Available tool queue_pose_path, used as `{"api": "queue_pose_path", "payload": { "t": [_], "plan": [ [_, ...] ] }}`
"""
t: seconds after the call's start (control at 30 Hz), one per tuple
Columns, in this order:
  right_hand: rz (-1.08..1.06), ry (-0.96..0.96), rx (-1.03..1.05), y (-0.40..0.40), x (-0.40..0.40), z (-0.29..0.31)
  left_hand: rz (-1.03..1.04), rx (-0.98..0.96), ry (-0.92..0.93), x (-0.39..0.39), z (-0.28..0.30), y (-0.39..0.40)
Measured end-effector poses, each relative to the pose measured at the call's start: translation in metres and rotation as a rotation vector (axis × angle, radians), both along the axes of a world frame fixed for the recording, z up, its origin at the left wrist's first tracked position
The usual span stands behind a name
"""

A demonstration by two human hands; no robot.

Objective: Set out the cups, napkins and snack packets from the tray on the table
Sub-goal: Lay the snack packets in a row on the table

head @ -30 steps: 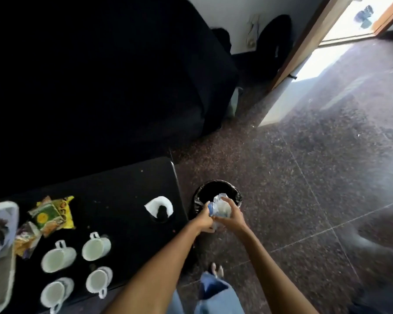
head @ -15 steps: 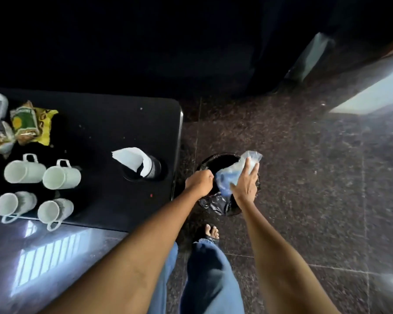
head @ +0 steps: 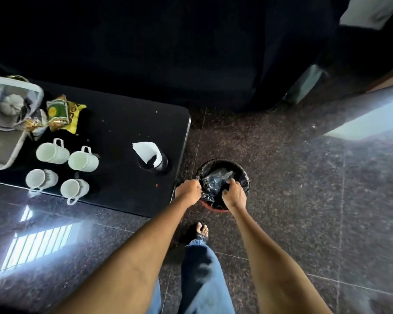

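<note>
Several white cups (head: 83, 160) lie on their sides on the black table (head: 123, 123), left of me. Yellow-green snack packets (head: 61, 112) rest beside the grey tray (head: 0, 155) at the table's far left. A white napkin (head: 146, 149) sticks out of a dark holder near the table's right end. Both hands are off the table, at a black-lined waste bin (head: 244, 177) on the floor. My left hand (head: 188, 192) is fisted on the bin liner's near rim. My right hand (head: 234, 196) reaches into the bin, fingers curled on a crumpled clear plastic wrapper (head: 216, 177).
The tray still holds a grey rounded object (head: 11, 104). A dark sofa (head: 191, 53) stands behind the table. My bare foot (head: 201, 231) and jeans leg are just below the bin. Polished stone floor (head: 327, 200) stretches to the right.
My right hand has pushed the clear wrapper from above the bin down inside it. My left hand has shifted onto the liner's rim. My view has tilted down and left.
</note>
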State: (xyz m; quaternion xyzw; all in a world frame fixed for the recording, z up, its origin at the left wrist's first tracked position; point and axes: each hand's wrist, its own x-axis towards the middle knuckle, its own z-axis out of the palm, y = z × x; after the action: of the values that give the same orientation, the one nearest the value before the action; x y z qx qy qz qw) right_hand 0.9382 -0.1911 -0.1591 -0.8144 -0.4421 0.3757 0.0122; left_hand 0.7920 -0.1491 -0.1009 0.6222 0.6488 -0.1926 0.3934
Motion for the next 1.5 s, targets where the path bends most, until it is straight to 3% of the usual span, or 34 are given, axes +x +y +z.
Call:
{"api": "queue_pose_path", "payload": {
  "t": [0.17,0.33,0.53,0.8,1.0,1.27,1.5],
  "plan": [
    [0.039,0.0,0.17,0.032,-0.045,0.087,0.092,0.139,-0.12,-0.023,0.083,0.027],
    [0.193,0.063,0.305,0.061,-0.138,0.148,0.261,0.279,-0.131,-0.113,0.136,0.045],
    [0.405,0.121,0.32,0.09,-0.278,0.189,0.289,0.238,-0.068,-0.266,0.165,0.049],
    [0.405,0.114,0.214,0.122,-0.445,0.207,0.404,0.215,-0.02,-0.453,0.173,0.04],
    [0.394,0.128,0.175,0.152,-0.533,0.204,0.558,0.147,-0.076,-0.546,0.172,0.054],
    [0.087,0.269,0.072,0.215,-0.566,0.136,0.58,0.023,-0.073,-0.578,0.109,0.123],
    [-0.187,0.558,-0.241,0.288,-0.603,0.075,0.631,-0.052,-0.139,-0.603,0.055,0.196]
  ]
}}
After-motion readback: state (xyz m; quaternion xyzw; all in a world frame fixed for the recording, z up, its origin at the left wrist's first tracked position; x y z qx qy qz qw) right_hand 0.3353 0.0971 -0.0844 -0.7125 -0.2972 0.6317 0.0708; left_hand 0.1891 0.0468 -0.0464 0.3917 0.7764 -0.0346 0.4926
